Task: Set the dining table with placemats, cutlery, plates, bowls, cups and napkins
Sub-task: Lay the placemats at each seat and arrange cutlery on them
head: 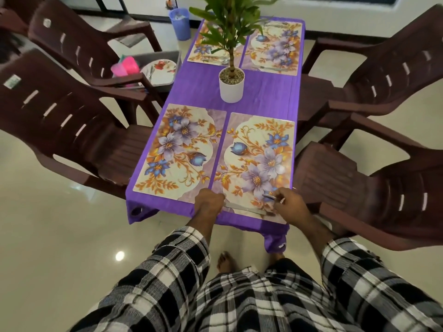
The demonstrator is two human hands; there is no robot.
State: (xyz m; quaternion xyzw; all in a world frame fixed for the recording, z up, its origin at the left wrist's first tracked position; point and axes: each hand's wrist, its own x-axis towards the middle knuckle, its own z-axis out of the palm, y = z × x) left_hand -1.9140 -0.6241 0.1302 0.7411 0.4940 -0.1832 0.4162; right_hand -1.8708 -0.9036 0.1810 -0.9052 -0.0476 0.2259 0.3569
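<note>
Four floral laminated placemats [182,149] lie on the purple-clothed worktop [263,92]. At the lower centre of the frame the left hand [208,204] rests on a long steel knife [244,209] on the near right mat, fingers curled, while the right hand [291,204] pinches a small steel piece of cutlery [269,197]. Cutlery laying seems in hand; next comes setting this piece parallel beside the knife.
</note>
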